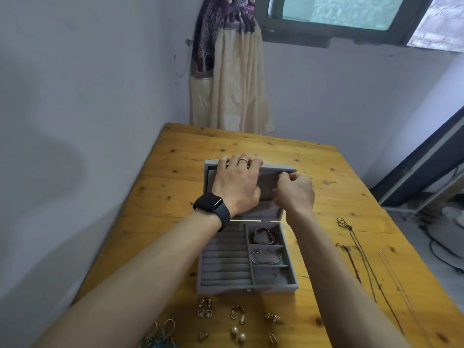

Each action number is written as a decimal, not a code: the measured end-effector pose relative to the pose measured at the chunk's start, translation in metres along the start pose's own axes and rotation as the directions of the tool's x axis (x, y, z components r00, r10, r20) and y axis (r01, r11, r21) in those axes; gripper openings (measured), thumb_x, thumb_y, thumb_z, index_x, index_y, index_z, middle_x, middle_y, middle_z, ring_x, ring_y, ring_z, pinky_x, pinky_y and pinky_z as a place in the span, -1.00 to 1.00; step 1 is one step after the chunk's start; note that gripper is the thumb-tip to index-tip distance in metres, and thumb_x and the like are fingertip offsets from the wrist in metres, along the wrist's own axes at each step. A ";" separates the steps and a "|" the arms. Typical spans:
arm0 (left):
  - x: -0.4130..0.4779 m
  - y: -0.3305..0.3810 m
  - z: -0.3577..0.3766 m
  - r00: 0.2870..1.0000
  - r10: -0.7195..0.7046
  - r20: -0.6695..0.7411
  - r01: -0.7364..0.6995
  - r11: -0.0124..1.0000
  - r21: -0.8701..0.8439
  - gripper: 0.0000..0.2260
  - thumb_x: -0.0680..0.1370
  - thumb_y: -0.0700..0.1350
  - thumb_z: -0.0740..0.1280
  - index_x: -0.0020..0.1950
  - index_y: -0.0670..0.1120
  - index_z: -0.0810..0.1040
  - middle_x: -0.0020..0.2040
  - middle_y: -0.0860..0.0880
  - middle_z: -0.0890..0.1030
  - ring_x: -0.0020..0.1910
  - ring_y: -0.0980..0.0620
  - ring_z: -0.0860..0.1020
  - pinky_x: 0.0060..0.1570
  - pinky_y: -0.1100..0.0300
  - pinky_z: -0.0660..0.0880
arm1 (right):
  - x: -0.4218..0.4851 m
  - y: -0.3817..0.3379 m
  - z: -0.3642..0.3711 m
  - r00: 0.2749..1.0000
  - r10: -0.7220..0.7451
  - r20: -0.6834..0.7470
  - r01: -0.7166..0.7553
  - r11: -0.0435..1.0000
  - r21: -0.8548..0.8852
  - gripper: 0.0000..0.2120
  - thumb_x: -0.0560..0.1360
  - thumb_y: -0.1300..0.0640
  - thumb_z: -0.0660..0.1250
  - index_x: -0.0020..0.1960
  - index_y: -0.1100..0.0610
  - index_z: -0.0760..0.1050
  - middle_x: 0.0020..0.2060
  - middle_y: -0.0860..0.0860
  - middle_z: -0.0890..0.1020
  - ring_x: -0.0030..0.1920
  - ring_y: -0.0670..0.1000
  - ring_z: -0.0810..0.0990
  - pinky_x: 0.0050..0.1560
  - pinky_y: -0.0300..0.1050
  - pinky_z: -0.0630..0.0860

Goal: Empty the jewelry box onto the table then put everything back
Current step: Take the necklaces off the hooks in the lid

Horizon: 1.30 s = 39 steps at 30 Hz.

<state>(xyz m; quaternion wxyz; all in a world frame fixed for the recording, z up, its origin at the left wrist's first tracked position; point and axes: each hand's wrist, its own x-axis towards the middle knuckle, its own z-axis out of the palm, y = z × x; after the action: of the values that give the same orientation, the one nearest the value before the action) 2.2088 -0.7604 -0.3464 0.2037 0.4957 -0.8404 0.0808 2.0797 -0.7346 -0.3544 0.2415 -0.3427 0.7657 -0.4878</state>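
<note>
left grip (236, 187) on lid (278, 168), earrings (237, 314) — foreground

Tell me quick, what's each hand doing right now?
Left hand: grips the top edge of the box lid.
Right hand: pinched at the lid's lining; holding what, cannot tell.

Single cam on this rig: head-worn, wide-angle, facing fwd and down. I'm looking from above the near edge of the table (175, 159), close in. Both forearms enter from the bottom corners, with the left hand (236, 187) and right hand (295, 194) mid-frame at the jewelry box (247, 288). Upper frame takes in the wall (75, 96), curtain (226, 96) and window (339, 8); edges bend w/ lens distortion.
</note>
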 end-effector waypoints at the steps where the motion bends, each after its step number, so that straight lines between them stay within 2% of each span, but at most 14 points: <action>1: 0.000 0.000 0.000 1.000 0.004 0.000 -0.004 1.000 -0.002 -0.52 0.48 0.01 0.30 0.40 0.01 0.39 0.29 -0.06 0.50 0.27 -0.09 0.44 0.29 -0.03 0.25 | 0.000 0.002 -0.001 1.000 -0.029 -0.013 0.028 0.998 -0.050 -0.78 0.56 0.00 0.17 -0.14 0.06 0.52 -0.23 0.03 0.67 -0.14 0.13 0.65 -0.02 0.13 0.61; 3: 0.000 0.001 0.000 1.000 0.004 -0.003 -0.004 1.000 -0.008 -0.53 0.48 0.00 0.30 0.39 0.01 0.39 0.28 -0.06 0.50 0.26 -0.09 0.44 0.28 -0.03 0.26 | -0.004 0.008 -0.003 0.978 -0.182 -0.105 0.150 0.955 -0.255 -0.77 0.59 -0.02 0.16 -0.11 0.06 0.50 -0.21 -0.03 0.60 -0.16 0.10 0.58 -0.12 -0.01 0.50; 5: -0.002 0.002 0.000 1.000 -0.001 0.001 0.001 1.000 -0.013 -0.54 0.49 0.00 0.29 0.39 0.01 0.39 0.28 -0.06 0.51 0.26 -0.09 0.44 0.28 -0.03 0.26 | -0.009 0.014 -0.003 0.909 -0.381 -0.170 0.270 0.848 -0.457 -0.78 0.61 -0.01 0.16 -0.08 0.09 0.49 -0.22 -0.04 0.50 -0.23 0.09 0.45 -0.20 -0.05 0.36; 7: -0.003 0.001 0.000 1.000 0.007 -0.002 -0.007 1.000 -0.012 -0.54 0.48 -0.01 0.30 0.39 0.00 0.40 0.27 -0.06 0.51 0.25 -0.09 0.44 0.29 -0.04 0.27 | -0.011 0.015 -0.003 0.876 -0.443 -0.193 0.305 0.817 -0.490 -0.79 0.61 0.01 0.19 -0.09 0.09 0.51 -0.24 -0.04 0.47 -0.26 0.08 0.41 -0.23 -0.09 0.31; 9: -0.004 0.001 -0.001 1.000 0.015 -0.001 -0.015 1.000 -0.010 -0.54 0.48 -0.01 0.30 0.39 0.00 0.39 0.26 -0.06 0.51 0.26 -0.10 0.44 0.29 -0.04 0.27 | -0.008 0.012 -0.003 0.906 -0.368 -0.210 0.275 0.888 -0.370 -0.78 0.59 0.01 0.22 -0.16 0.07 0.51 -0.30 -0.07 0.53 -0.26 0.06 0.51 -0.26 -0.12 0.34; 11: -0.004 0.001 -0.002 1.000 0.012 0.005 -0.012 1.000 -0.010 -0.53 0.49 -0.01 0.30 0.40 0.00 0.38 0.29 -0.07 0.50 0.28 -0.10 0.43 0.31 -0.05 0.26 | -0.007 0.006 -0.001 0.966 -0.184 -0.184 0.164 0.980 -0.117 -0.75 0.57 0.01 0.25 -0.24 0.06 0.51 -0.33 -0.06 0.63 -0.22 0.07 0.65 -0.20 -0.05 0.53; 13: -0.003 0.003 -0.003 1.000 -0.006 0.012 0.006 1.000 -0.014 -0.52 0.49 0.00 0.29 0.41 0.00 0.38 0.30 -0.07 0.49 0.29 -0.10 0.42 0.32 -0.06 0.25 | -0.010 0.002 0.002 0.986 -0.053 -0.156 0.061 0.997 0.049 -0.76 0.56 0.03 0.25 -0.25 0.05 0.53 -0.40 -0.04 0.66 -0.25 0.07 0.68 -0.10 0.10 0.63; 16: -0.004 0.008 -0.003 1.000 -0.021 0.014 0.021 1.000 -0.001 -0.51 0.49 0.05 0.30 0.41 0.01 0.36 0.33 -0.07 0.47 0.31 -0.10 0.40 0.32 -0.07 0.23 | -0.015 -0.003 0.007 0.994 0.033 -0.100 -0.013 0.980 0.199 -0.76 0.55 0.06 0.27 -0.27 0.07 0.55 -0.49 -0.07 0.64 -0.34 0.02 0.68 -0.11 0.13 0.66; 20: -0.004 0.006 -0.003 1.000 -0.001 0.023 0.001 1.000 -0.006 -0.54 0.53 0.06 0.21 0.42 0.02 0.34 0.34 -0.07 0.45 0.30 -0.10 0.40 0.33 -0.06 0.22 | -0.025 -0.003 0.007 0.969 -0.244 0.021 0.245 0.964 -0.103 -0.83 0.57 0.00 0.28 -0.17 -0.02 0.57 -0.25 -0.12 0.64 -0.12 0.00 0.62 -0.12 -0.14 0.43; 22: -0.002 0.000 -0.005 0.999 0.017 0.041 -0.016 0.999 -0.030 -0.54 0.54 0.02 0.23 0.45 0.03 0.33 0.35 -0.05 0.45 0.32 -0.09 0.40 0.35 -0.05 0.22 | -0.027 0.000 -0.003 0.931 -0.361 0.049 0.364 0.917 -0.160 -0.88 0.60 0.01 0.27 -0.09 -0.04 0.54 -0.19 -0.11 0.62 -0.12 -0.03 0.58 -0.16 -0.14 0.37; 25: 0.002 -0.008 -0.009 0.995 0.051 0.084 -0.044 0.996 -0.076 -0.48 0.54 0.00 0.29 0.50 0.07 0.29 0.37 -0.02 0.45 0.34 -0.06 0.40 0.37 -0.02 0.23 | -0.023 0.002 -0.029 0.901 -0.430 0.057 0.433 0.900 -0.047 -0.89 0.63 0.02 0.27 -0.02 0.00 0.54 -0.12 -0.06 0.62 -0.07 -0.02 0.58 -0.11 -0.09 0.47; 29: 0.013 -0.012 -0.016 0.985 0.047 0.168 -0.022 0.989 -0.149 -0.51 0.55 0.00 0.29 0.48 0.11 0.34 0.38 -0.02 0.45 0.33 -0.06 0.42 0.34 -0.02 0.28 | -0.013 -0.015 -0.058 0.888 -0.446 0.110 0.437 0.894 0.098 -0.92 0.62 -0.02 0.29 -0.03 -0.09 0.53 -0.08 -0.12 0.63 -0.08 -0.01 0.64 -0.11 -0.02 0.57; 34: 0.031 -0.015 -0.023 0.956 0.014 0.292 0.051 0.975 -0.214 -0.55 0.54 0.03 0.31 0.43 0.14 0.39 0.37 -0.01 0.48 0.27 -0.08 0.50 0.24 0.02 0.40 | -0.005 -0.039 -0.072 0.850 -0.515 0.107 0.499 0.854 0.149 -0.91 0.61 -0.02 0.31 -0.03 -0.04 0.55 -0.16 -0.12 0.67 -0.11 -0.12 0.65 -0.04 -0.04 0.61; 39: 0.041 -0.019 -0.028 0.922 -0.014 0.387 0.131 0.952 -0.277 -0.58 0.52 0.03 0.33 0.39 0.18 0.43 0.35 0.00 0.48 0.28 -0.05 0.49 0.25 0.04 0.46 | 0.001 -0.051 -0.080 0.816 -0.568 0.103 0.548 0.818 0.174 -0.91 0.60 0.01 0.33 -0.05 -0.01 0.57 -0.23 -0.14 0.68 -0.15 -0.15 0.66 -0.09 -0.12 0.61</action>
<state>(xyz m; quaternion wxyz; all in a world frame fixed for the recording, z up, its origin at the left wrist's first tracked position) 2.2154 -0.7927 -0.3048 0.1119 0.4965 -0.8473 -0.1519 2.0373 -0.7039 -0.2747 0.1672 -0.5706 0.5759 -0.5610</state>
